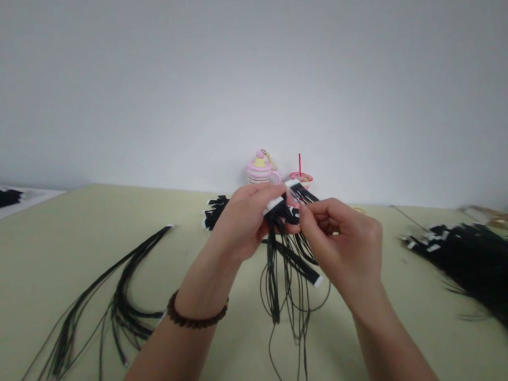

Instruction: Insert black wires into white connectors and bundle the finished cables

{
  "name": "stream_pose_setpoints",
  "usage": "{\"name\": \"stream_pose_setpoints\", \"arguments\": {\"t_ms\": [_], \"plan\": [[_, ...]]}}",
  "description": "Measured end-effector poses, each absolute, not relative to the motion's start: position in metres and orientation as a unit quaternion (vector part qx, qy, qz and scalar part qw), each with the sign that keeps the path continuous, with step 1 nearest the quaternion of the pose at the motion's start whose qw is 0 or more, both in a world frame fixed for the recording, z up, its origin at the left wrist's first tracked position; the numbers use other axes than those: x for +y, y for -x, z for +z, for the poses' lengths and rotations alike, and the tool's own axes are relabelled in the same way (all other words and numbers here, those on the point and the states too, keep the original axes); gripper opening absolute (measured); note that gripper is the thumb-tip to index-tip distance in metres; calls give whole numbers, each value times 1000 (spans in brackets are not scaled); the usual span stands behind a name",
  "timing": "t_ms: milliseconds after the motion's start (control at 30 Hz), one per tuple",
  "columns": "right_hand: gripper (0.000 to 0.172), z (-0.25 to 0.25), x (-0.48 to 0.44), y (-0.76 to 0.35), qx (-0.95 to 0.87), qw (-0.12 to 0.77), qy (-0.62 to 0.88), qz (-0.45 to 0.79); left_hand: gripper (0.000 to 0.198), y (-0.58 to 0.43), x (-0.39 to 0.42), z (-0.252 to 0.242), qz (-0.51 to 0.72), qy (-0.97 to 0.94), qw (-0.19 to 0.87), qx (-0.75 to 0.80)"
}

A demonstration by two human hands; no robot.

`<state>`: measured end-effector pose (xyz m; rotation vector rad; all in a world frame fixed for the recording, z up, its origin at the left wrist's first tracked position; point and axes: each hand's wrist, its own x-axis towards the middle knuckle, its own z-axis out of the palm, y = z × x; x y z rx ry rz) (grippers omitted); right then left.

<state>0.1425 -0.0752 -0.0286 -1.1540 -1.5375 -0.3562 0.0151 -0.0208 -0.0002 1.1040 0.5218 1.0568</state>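
Observation:
My left hand (247, 217), with a brown beaded bracelet on the wrist, is closed around a wire harness (277, 209) of thin black wires with white plug connectors. Loose wires hang from it in loops toward the table. My right hand (342, 233) pinches thumb and forefinger together at the harness, beside a white connector (292, 183). What exactly lies between those fingertips is too small to make out. Below the hands, a black strip of wires with a white connector end (318, 280) slants down to the right.
On the pale green table (176, 265), a loose bunch of black wires (125, 286) lies left. A large pile of black wire harnesses (481, 267) lies right, more harnesses (216, 210) behind my left hand. A pink cup-shaped trinket (259, 170) and a cup with red straw (300, 167) stand by the wall.

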Motion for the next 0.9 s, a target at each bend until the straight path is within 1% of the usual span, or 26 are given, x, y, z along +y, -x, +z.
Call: {"name": "stream_pose_setpoints", "arguments": {"t_ms": [233,367,900], "plan": [[13,-28,-74,-143,-652,562,478,-174,25,-15,-24,1,477,-480,695,244],[12,-28,-74,-143,-652,561,485,-158,24,-14,-23,-1,474,-485,698,232],[11,-30,-73,-143,-655,558,480,-173,20,-12,-20,-5,455,-569,647,224]]}}
